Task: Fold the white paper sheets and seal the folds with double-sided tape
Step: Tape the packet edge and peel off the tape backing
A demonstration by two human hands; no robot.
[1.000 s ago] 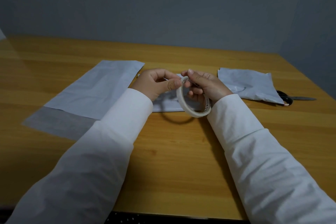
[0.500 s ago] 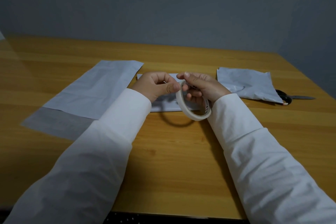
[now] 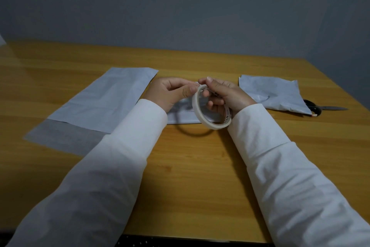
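Note:
My right hand grips a thin white roll of double-sided tape, held upright above the table with fingers through its hole. My left hand pinches at the roll's top rim with thumb and forefinger. Under both hands lies a folded white paper sheet, mostly hidden by them. A larger white sheet lies flat to the left, with a greyer strip at its near end. A crumpled folded sheet lies to the right.
Black-handled scissors lie at the right, partly under the crumpled sheet, blades pointing right. The wooden table ends near my body at the bottom and meets a grey wall at the back.
Both hands and the tape roll have shifted slightly away from me; the left thumb and forefinger stay at the roll's top rim. The sheets and scissors have not moved.

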